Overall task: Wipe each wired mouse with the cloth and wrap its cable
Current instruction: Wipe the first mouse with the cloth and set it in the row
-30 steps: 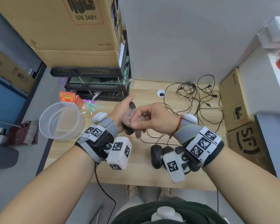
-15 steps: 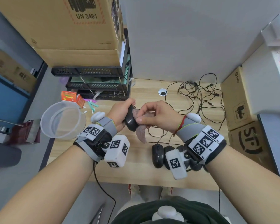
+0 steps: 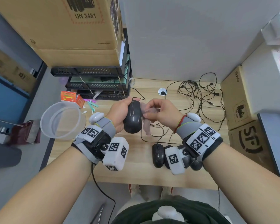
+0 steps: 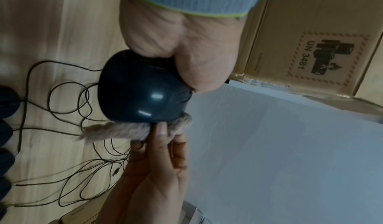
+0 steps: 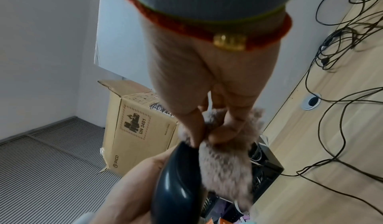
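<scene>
My left hand grips a black wired mouse above the desk, its top facing me. The same mouse fills the left wrist view, and its edge shows in the right wrist view. My right hand pinches a fuzzy grey-pink cloth against the mouse's right side; the cloth hangs down from my fingers. Three more black mice lie in a row at the desk's front, partly hidden by my right wrist. Their cables lie tangled at the back right.
A clear plastic tub sits at the desk's left edge. Black trays under large cardboard boxes stand at the back left. Cardboard boxes line the right side. A cable hole is in the wooden desk.
The mouse has turned in my left hand so its top faces up. The cloth has slid from over the mouse to its right side.
</scene>
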`<control>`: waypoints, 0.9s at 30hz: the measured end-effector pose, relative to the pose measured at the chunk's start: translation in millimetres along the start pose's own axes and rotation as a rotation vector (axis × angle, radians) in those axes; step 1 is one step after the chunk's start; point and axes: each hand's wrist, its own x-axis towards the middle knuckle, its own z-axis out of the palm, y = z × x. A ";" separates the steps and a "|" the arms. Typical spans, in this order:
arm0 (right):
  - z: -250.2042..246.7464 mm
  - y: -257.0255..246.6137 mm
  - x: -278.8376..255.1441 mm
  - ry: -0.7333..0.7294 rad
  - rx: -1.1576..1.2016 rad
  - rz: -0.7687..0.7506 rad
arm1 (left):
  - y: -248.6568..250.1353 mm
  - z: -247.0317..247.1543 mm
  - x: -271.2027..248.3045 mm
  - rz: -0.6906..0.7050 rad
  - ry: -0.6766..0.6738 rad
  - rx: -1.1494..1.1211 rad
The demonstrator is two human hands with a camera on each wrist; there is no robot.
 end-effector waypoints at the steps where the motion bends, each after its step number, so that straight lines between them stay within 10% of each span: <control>1: 1.2 1.9 3.6 0.071 0.004 -0.005 | 0.0 1.9 -1.4 0.006 0.002 -0.003; 11: 0.8 -3.8 3.3 0.295 -0.322 -0.112 | 8.3 -3.9 -12.8 -0.102 -0.238 -0.092; 27: 13.2 -21.6 -19.8 -0.303 -0.480 -0.402 | -3.8 -4.3 0.1 -0.069 0.026 0.039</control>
